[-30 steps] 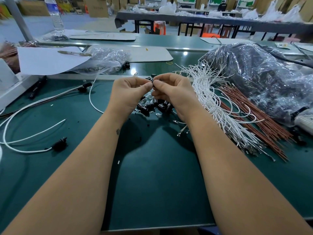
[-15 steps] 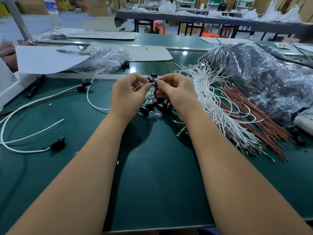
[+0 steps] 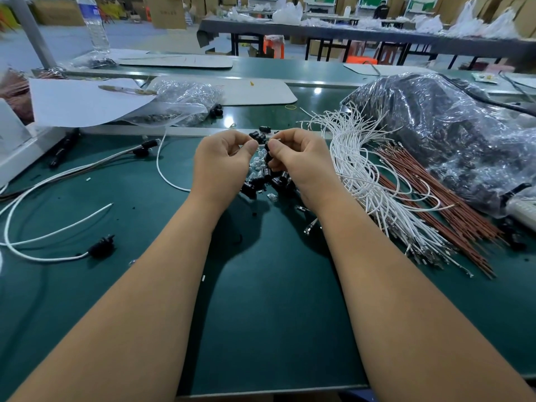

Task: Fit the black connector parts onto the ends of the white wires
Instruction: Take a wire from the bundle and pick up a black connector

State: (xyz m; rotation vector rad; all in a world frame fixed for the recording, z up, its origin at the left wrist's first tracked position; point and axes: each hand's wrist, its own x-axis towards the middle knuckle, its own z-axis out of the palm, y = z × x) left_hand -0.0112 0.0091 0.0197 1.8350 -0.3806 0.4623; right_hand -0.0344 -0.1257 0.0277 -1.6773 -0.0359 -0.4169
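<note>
White wire (image 3: 162, 169) runs in from my left to my left hand (image 3: 222, 162), which pinches its end, the end pointing right. My right hand (image 3: 298, 161) pinches a black connector part (image 3: 268, 147) just beside that end, a small gap between. Loose connector parts (image 3: 266, 181) lie directly under both hands. Right of them lies the white wire bundle (image 3: 362, 175); further right, a clear plastic bag (image 3: 452, 132) of dark parts.

Wire bundle (image 3: 362, 169) right of connector pile (image 3: 269, 181)
</note>
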